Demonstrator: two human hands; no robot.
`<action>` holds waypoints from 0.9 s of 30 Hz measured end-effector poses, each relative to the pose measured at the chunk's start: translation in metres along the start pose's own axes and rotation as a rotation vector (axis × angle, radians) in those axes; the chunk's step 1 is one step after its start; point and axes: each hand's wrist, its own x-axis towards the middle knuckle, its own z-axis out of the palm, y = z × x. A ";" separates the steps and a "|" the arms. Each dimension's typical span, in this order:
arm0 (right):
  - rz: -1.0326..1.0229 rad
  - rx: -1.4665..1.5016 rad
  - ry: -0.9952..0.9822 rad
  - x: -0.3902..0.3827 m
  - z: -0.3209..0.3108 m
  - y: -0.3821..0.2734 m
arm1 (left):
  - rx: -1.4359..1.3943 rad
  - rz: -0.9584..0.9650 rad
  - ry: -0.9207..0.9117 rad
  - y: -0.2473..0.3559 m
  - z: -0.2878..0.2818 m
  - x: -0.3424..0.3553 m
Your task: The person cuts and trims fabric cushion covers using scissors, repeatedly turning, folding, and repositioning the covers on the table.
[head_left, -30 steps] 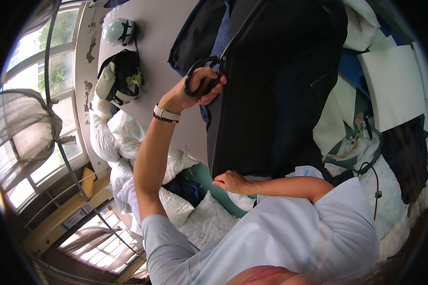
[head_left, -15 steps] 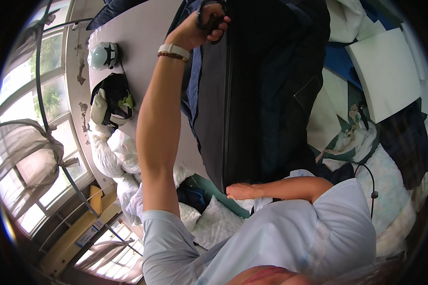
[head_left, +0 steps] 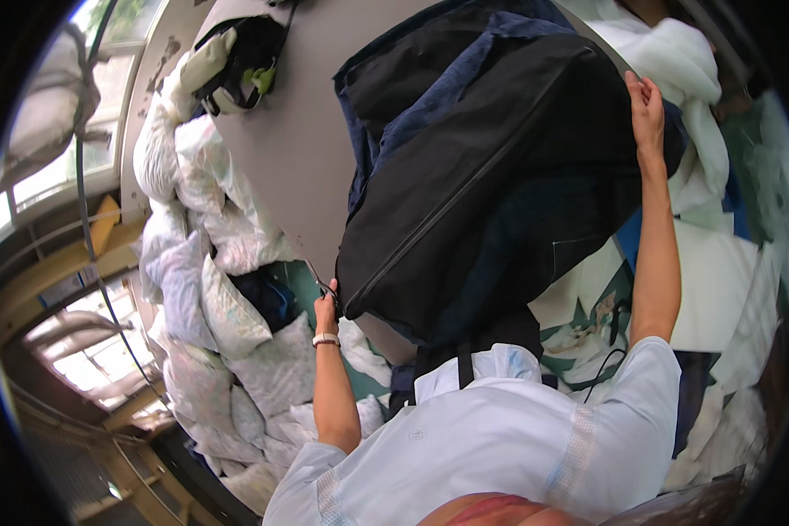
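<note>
A textile workshop, by the look of it — cloth and stuffing everywhere.
A broad grey worktable (head_left: 276, 167) bears a zipped black fabric piece (head_left: 491, 210), scissors (head_left: 329, 291) at its near corner; around lie heaped pillow-like bundles (head_left: 235, 317), fluffy white padding (head_left: 675, 57) and pale flat sheets (head_left: 714, 289) — windows (head_left: 112, 83) alongside.

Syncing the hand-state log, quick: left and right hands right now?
Left hand: closed, holding scissors at the black cloth's near-left corner.
Right hand: at the cloth's right edge; whether it grips can't be told.
</note>
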 end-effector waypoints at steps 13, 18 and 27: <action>-0.061 0.221 -1.073 0.123 0.101 -0.225 | -0.789 0.683 -0.351 0.232 -0.044 -0.038; -0.574 0.390 -0.706 0.148 -0.030 -0.221 | -0.960 0.963 -0.331 0.225 -0.108 -0.154; 0.379 0.289 -0.499 0.049 -0.167 0.033 | -1.263 0.607 -0.202 0.017 0.023 -0.104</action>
